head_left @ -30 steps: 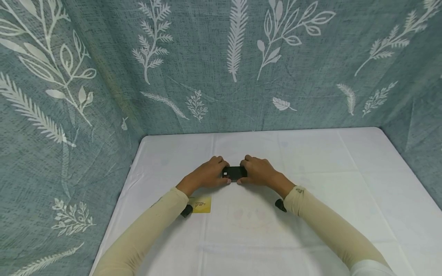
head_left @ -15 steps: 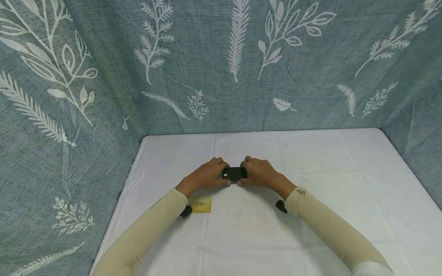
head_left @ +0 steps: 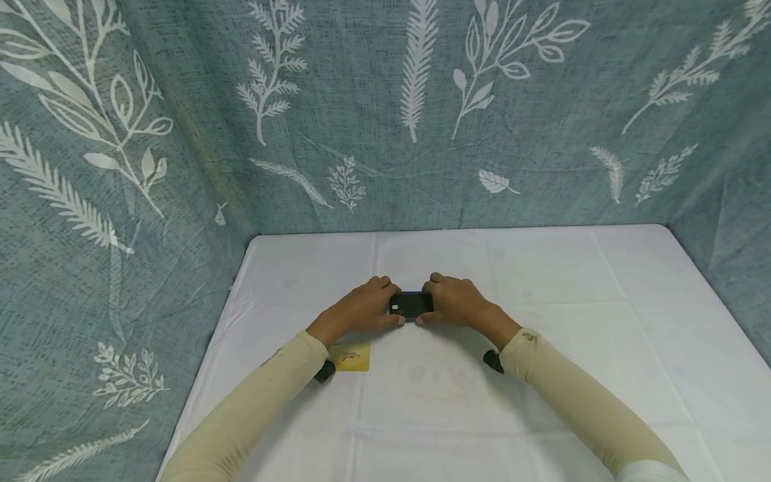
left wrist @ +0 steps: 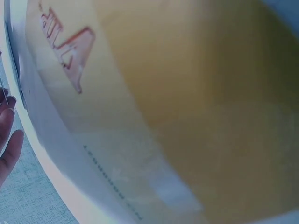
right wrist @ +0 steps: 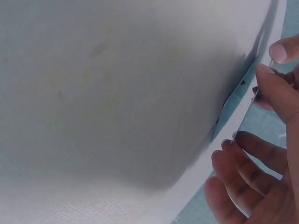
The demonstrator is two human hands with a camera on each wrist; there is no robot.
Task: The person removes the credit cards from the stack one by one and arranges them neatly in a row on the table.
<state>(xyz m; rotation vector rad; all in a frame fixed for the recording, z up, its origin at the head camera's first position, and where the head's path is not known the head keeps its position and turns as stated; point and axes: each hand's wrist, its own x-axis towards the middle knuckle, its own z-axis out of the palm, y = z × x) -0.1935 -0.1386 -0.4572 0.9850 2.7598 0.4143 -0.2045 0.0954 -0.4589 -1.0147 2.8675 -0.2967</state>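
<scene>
Both hands hold a thin black card (head_left: 411, 306) with small light markings at its left end, near the middle of the table. My left hand (head_left: 363, 304) pinches its left end between thumb and fingers, and my right hand (head_left: 458, 301) grips the right end the same way. A narrow blue strip (head_left: 412, 292) shows along the card's far edge. In the right wrist view the held card (right wrist: 246, 111) appears edge-on, with a blue flat piece (right wrist: 232, 105) close by on the white surface. Only a few left fingers (left wrist: 10, 149) show in the left wrist view.
A yellow card (head_left: 354, 358) lies on the white-covered table (head_left: 421, 428) under the left forearm; it fills much of the left wrist view. Black wrist cameras (head_left: 493, 361) sit beneath the sleeves. A green leaf-patterned curtain (head_left: 373, 120) encloses the back and sides.
A thin blue strip has come into sight at the black card's far edge. Hands and card have shifted very slightly toward the near side and right.
</scene>
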